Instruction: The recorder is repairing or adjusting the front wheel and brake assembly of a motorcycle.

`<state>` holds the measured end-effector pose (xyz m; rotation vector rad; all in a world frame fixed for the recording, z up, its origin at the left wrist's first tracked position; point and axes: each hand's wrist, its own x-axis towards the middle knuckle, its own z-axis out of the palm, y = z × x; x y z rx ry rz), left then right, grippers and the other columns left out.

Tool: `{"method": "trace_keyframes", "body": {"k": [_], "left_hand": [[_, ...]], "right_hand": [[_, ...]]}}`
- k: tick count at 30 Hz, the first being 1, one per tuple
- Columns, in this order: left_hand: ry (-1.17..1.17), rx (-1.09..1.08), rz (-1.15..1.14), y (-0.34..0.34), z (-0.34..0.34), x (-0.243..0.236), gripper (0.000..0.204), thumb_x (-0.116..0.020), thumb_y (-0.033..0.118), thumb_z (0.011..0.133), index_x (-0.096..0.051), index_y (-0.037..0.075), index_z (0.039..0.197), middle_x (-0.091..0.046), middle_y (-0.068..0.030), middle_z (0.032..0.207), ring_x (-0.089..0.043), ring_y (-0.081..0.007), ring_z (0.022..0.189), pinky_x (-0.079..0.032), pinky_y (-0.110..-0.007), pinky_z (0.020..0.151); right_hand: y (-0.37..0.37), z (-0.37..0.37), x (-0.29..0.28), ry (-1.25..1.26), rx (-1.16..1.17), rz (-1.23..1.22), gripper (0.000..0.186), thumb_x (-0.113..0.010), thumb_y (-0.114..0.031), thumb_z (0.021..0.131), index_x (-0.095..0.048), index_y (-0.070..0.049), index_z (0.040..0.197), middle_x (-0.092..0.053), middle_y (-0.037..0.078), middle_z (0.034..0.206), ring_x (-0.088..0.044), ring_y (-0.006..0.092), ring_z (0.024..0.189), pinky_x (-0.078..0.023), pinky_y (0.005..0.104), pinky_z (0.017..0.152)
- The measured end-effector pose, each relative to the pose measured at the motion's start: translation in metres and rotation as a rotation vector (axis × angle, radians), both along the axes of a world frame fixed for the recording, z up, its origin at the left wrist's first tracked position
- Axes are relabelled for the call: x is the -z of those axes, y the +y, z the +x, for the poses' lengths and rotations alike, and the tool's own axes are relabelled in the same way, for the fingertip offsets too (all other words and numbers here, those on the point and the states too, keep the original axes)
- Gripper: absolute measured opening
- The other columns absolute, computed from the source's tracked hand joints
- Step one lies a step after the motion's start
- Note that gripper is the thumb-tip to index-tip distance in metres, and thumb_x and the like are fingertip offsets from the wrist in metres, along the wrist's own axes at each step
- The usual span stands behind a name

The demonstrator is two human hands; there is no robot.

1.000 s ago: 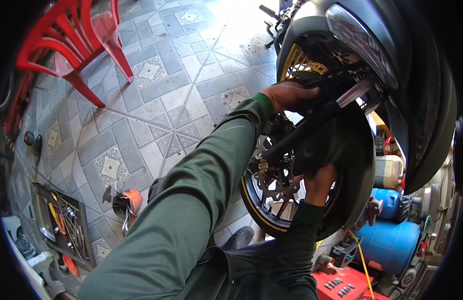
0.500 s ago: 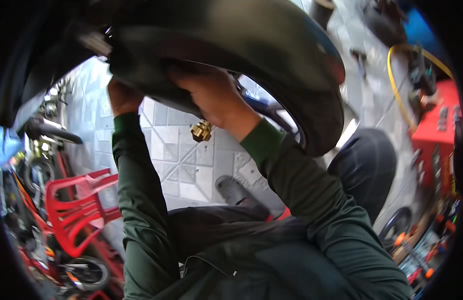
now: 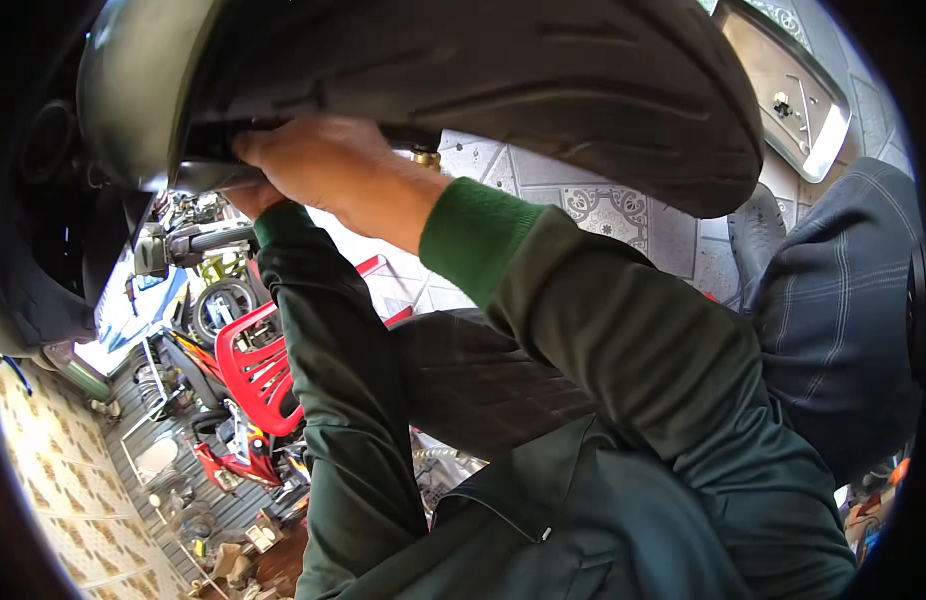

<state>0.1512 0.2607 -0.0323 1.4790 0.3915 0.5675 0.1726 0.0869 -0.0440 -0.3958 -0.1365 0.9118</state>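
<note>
A large black tyre [image 3: 573,90] fills the upper part of the view, with a smooth, glossy fender [image 3: 133,95] curving round its left end. Against the dark gap beside the fender's edge, my right hand [image 3: 328,165] is bent with its fingers curled in. Whatever they grip is hidden. Lower and behind it, my left hand [image 3: 251,197] reaches up under the fender, its fingers out of sight. A small brass-coloured fitting [image 3: 426,159] shows below the tyre, just right of my right wrist.
At the far right lies a metal tray [image 3: 829,150] with small parts in it, on patterned floor tiles [image 3: 608,212]. A red plastic chair [image 3: 245,365] stands left of my left arm. Beyond it are motorcycles [image 3: 248,460] and a patterned wall [image 3: 53,490].
My view has swung, bringing the tyre's tread, the tray and the left wall into sight. Both hands now appear further left, by the fender's edge. My right hand now overlaps my left.
</note>
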Motion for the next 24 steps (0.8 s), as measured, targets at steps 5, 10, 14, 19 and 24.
{"method": "trace_keyframes", "body": {"k": [5, 10, 14, 19, 24], "left_hand": [[0.046, -0.018, 0.022, -0.019, 0.022, 0.005, 0.030, -0.059, 0.019, 0.088, -0.059, 0.002, 0.112, -0.063, -0.0112, 0.112, -0.060, -0.0233, 0.100, -0.046, -0.036, 0.096], [0.073, -0.073, 0.062, -0.022, 0.018, 0.002, 0.030, -0.059, 0.020, 0.088, -0.059, 0.002, 0.112, -0.064, -0.0108, 0.112, -0.059, -0.0232, 0.101, -0.045, -0.036, 0.096], [0.082, -0.112, 0.055, -0.027, 0.015, 0.011, 0.030, -0.059, 0.020, 0.088, -0.059, 0.003, 0.112, -0.064, -0.0104, 0.112, -0.059, -0.0231, 0.101, -0.045, -0.036, 0.096], [0.096, -0.174, 0.139, -0.014, 0.003, -0.021, 0.030, -0.059, 0.020, 0.088, -0.059, 0.003, 0.112, -0.064, -0.0100, 0.112, -0.059, -0.0230, 0.101, -0.045, -0.036, 0.096], [0.098, -0.218, 0.118, -0.023, 0.001, -0.011, 0.030, -0.060, 0.021, 0.088, -0.060, 0.003, 0.112, -0.064, -0.0096, 0.112, -0.059, -0.0230, 0.101, -0.045, -0.036, 0.096]], "right_hand": [[0.055, -0.032, 0.013, -0.130, 0.413, 0.127, 0.018, -0.056, -0.019, 0.090, -0.061, -0.001, 0.092, -0.064, 0.007, 0.077, -0.058, 0.0139, 0.069, -0.046, 0.0279, 0.067], [0.005, -0.025, 0.006, -0.207, 0.360, 0.028, 0.019, -0.053, -0.021, 0.092, -0.061, -0.003, 0.092, -0.062, 0.006, 0.085, -0.056, 0.0145, 0.079, -0.044, 0.0282, 0.068], [0.043, -0.044, 0.030, -0.339, 0.462, -0.052, 0.025, -0.056, -0.024, 0.093, -0.065, -0.002, 0.100, -0.066, 0.006, 0.091, -0.061, 0.0137, 0.083, -0.048, 0.0275, 0.073], [0.046, -0.051, 0.018, -0.327, 0.482, 0.008, 0.025, -0.055, -0.025, 0.093, -0.065, -0.003, 0.101, -0.067, 0.006, 0.088, -0.062, 0.0145, 0.080, -0.049, 0.0284, 0.073], [0.076, -0.012, 0.002, -0.381, 0.339, -0.089, 0.026, -0.055, -0.025, 0.093, -0.065, -0.003, 0.101, -0.067, 0.006, 0.087, -0.062, 0.0152, 0.079, -0.049, 0.0288, 0.073]]}}
